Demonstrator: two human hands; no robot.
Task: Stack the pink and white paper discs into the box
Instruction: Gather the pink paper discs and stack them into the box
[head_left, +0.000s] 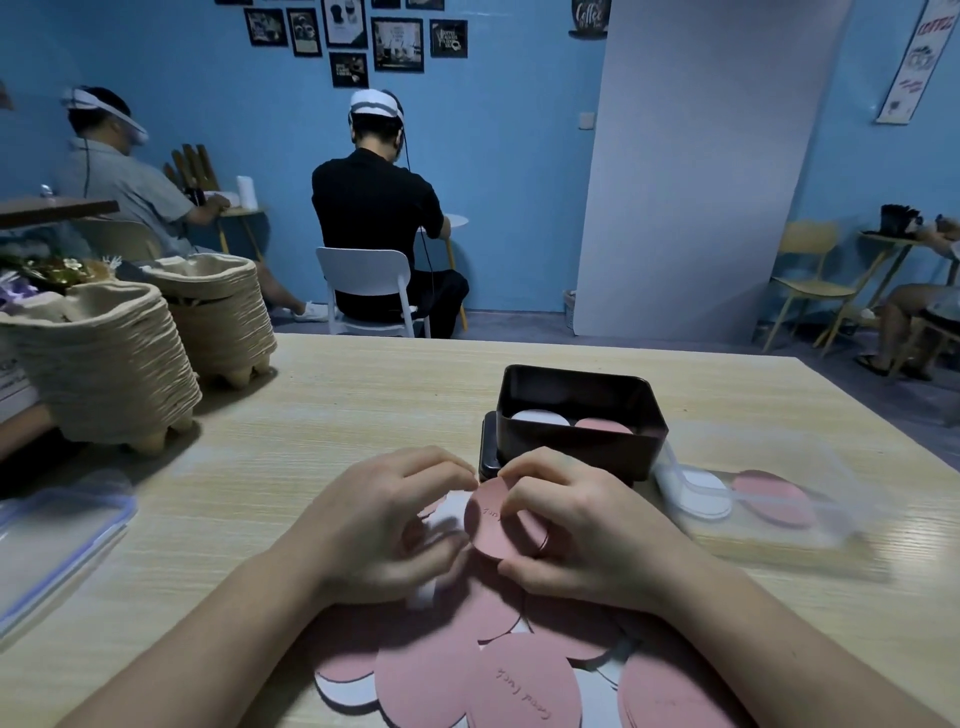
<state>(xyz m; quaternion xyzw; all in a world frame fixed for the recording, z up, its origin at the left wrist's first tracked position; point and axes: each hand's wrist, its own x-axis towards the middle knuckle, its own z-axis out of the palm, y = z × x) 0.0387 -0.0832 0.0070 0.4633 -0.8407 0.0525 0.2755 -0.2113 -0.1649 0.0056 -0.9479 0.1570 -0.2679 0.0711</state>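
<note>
Pale wooden table (363, 395): left hand (384, 525) and right hand (587, 525) both pinch one pink disc (488, 530). It looks light and flimsy; hold the rim.

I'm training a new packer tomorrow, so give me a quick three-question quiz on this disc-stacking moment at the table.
1. True or false: the black box is empty.
2. What colour is the held disc, gripped by the left hand and right hand together? A white, B pink, C blue.
3. Fill in: inside the box, the white disc lies to the ___ of the pink disc.
Key: 1 false; 2 B; 3 left.
</note>
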